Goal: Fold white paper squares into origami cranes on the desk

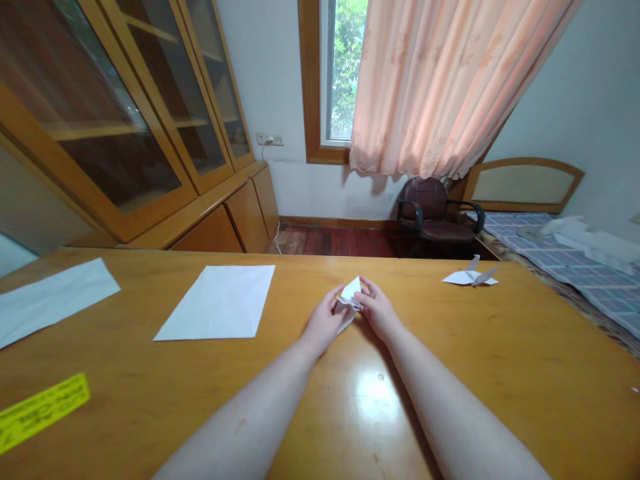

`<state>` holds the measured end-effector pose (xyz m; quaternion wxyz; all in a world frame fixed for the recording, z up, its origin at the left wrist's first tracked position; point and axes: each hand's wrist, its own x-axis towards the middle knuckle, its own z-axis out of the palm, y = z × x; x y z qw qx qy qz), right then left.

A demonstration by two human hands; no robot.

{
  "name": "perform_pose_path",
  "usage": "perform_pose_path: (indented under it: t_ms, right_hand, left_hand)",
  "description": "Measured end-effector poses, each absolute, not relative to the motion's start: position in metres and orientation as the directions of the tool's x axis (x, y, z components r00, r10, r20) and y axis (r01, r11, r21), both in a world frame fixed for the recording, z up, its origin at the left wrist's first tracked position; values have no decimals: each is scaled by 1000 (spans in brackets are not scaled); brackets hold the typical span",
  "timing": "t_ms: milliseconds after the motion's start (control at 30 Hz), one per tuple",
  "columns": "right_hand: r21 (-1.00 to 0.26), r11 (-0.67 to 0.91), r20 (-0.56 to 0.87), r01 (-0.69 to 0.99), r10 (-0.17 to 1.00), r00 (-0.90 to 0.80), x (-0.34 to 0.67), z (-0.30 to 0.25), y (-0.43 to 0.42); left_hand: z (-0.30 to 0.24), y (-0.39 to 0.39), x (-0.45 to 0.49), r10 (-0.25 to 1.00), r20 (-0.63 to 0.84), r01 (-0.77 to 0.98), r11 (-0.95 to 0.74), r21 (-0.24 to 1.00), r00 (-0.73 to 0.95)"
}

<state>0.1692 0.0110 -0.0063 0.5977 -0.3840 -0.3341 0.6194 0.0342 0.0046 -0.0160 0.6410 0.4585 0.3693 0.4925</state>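
Both hands meet over the middle of the wooden table (450, 373), pinching a small folded white paper piece (350, 293). My left hand (325, 320) grips its left side with fingers closed. My right hand (375, 310) holds its right side, fingers curled on the fold. The paper's pointed tip sticks up between the thumbs and a flap hangs down toward the tabletop.
A flat white sheet (220, 301) lies left of the hands, another sheet (50, 300) at the far left edge. A yellow label (40, 410) sits near left. A finished folded paper bird (473, 275) rests at right. Beyond stand a cabinet (150, 133), chair (435, 210) and bed (575, 260).
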Motion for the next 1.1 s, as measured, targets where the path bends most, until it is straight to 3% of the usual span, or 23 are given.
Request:
perform_pose_path:
  t_ms: [233, 400, 567, 733, 900, 1100]
  right_hand:
    - [-875, -79, -32, -478, 994, -107, 170, -3, 9]
    - [-954, -80, -60, -290, 995, -78, 171, -5, 7]
    - [-984, -86, -97, -157, 993, 63, 171, -2, 6]
    - [-989, -65, -88, -134, 982, 167, 174, 0, 7]
    - [-994, -33, -54, -105, 976, 209, 175, 2, 6]
    - [-991, -33, -45, -130, 994, 95, 172, -2, 4]
  left_hand:
    - [-10, 0, 34, 961, -68, -286, 146, 947, 267]
    - [-16, 0, 32, 965, -18, -210, 75, 975, 260]
    - [-17, -1, 29, 957, -13, -83, 39, 996, 291]
    - [-14, 1, 27, 971, -64, 64, 50, 997, 232]
    - [-13, 1, 28, 967, -71, 94, 49, 994, 243]
    - [-12, 2, 28, 963, -54, 45, 44, 998, 264]
